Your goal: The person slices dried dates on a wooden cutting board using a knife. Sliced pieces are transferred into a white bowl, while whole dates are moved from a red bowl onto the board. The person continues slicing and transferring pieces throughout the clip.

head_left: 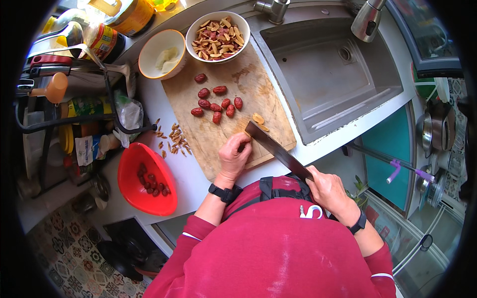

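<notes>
In my right hand (329, 190) is the handle of a kitchen cleaver (277, 151), its dark blade slanting over the near edge of a wooden cutting board (205, 145). My left hand (235, 153) rests on the board with curled fingers close to the blade's far end; whether they pinch something is hidden. Pale cut slices (258, 118) lie just beyond the blade. Several whole dried red jujubes (215, 107) are spread over the middle of the board. At its far end stands a white bowl (244, 26) heaped with sliced jujubes (218, 39).
Left of the board is a pile of jujube pits (177, 138), with a red plastic basin (126, 186) holding more jujubes nearer me. An orange-rimmed bowl (147, 61) contains pale pieces. A metal sink (313, 93) adjoins on the right; a black wire rack (67, 121) stands left.
</notes>
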Demonstrator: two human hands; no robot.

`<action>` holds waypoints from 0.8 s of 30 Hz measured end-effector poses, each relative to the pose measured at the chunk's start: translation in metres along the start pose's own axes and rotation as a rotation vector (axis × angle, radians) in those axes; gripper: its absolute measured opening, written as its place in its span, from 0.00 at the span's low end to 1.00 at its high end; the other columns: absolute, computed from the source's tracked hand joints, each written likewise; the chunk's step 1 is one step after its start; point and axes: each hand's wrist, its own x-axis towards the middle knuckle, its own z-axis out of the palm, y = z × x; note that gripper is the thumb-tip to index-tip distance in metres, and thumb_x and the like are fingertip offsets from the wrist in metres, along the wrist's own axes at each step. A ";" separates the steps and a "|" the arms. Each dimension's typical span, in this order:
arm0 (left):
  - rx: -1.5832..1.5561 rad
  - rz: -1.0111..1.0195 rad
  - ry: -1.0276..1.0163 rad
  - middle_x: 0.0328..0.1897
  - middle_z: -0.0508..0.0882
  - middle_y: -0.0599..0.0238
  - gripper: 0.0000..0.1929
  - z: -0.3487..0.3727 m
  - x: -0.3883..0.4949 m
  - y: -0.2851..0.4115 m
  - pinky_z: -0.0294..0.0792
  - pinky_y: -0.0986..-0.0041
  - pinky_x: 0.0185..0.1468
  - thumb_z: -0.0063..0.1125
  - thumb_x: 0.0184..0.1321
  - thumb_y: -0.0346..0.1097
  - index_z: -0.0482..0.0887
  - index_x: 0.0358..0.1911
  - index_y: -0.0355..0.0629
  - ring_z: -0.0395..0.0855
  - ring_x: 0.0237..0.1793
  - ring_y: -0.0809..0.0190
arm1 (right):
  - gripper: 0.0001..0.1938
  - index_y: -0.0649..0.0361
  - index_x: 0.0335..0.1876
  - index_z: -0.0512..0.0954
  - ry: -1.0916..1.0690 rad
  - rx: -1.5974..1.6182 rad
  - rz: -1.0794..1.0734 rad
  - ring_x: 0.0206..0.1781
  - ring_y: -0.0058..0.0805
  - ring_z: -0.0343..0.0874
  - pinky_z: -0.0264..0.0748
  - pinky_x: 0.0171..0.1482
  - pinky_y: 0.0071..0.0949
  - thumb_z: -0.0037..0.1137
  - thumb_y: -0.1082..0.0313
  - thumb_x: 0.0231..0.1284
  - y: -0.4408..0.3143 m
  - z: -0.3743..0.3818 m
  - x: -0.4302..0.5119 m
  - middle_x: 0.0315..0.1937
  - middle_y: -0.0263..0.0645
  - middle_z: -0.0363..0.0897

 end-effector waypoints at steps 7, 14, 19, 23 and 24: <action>-0.221 -0.254 0.010 0.39 0.88 0.66 0.06 -0.008 -0.008 -0.003 0.79 0.74 0.44 0.66 0.57 0.22 0.84 0.36 0.40 0.87 0.39 0.66 | 0.15 0.57 0.54 0.76 0.133 -0.046 -0.123 0.31 0.52 0.82 0.78 0.32 0.45 0.54 0.76 0.63 0.012 0.021 0.013 0.30 0.46 0.81; -0.666 -0.754 0.045 0.40 0.86 0.70 0.06 -0.062 -0.005 -0.028 0.81 0.78 0.44 0.63 0.66 0.26 0.84 0.45 0.39 0.85 0.38 0.71 | 0.20 0.50 0.54 0.80 0.111 -0.327 -0.144 0.32 0.37 0.84 0.81 0.34 0.35 0.56 0.76 0.53 0.001 -0.004 0.002 0.37 0.38 0.82; -0.556 -0.806 0.047 0.37 0.86 0.72 0.05 -0.098 -0.002 -0.044 0.80 0.80 0.42 0.62 0.68 0.28 0.84 0.44 0.40 0.84 0.35 0.73 | 0.21 0.51 0.54 0.81 0.131 -0.398 -0.219 0.34 0.35 0.84 0.81 0.37 0.32 0.57 0.77 0.52 0.004 -0.015 0.000 0.42 0.39 0.84; -0.198 -0.610 0.199 0.43 0.86 0.62 0.08 -0.114 0.001 -0.041 0.80 0.76 0.42 0.63 0.61 0.23 0.84 0.43 0.40 0.86 0.41 0.65 | 0.21 0.51 0.54 0.82 0.123 -0.400 -0.230 0.34 0.35 0.84 0.81 0.37 0.31 0.58 0.76 0.51 0.007 -0.015 -0.002 0.43 0.39 0.84; 0.079 -0.449 0.251 0.46 0.85 0.59 0.09 -0.117 0.003 -0.038 0.80 0.73 0.43 0.62 0.59 0.22 0.84 0.43 0.40 0.86 0.43 0.61 | 0.21 0.51 0.54 0.82 0.127 -0.408 -0.234 0.34 0.35 0.84 0.81 0.37 0.31 0.58 0.76 0.51 0.008 -0.014 -0.003 0.43 0.39 0.84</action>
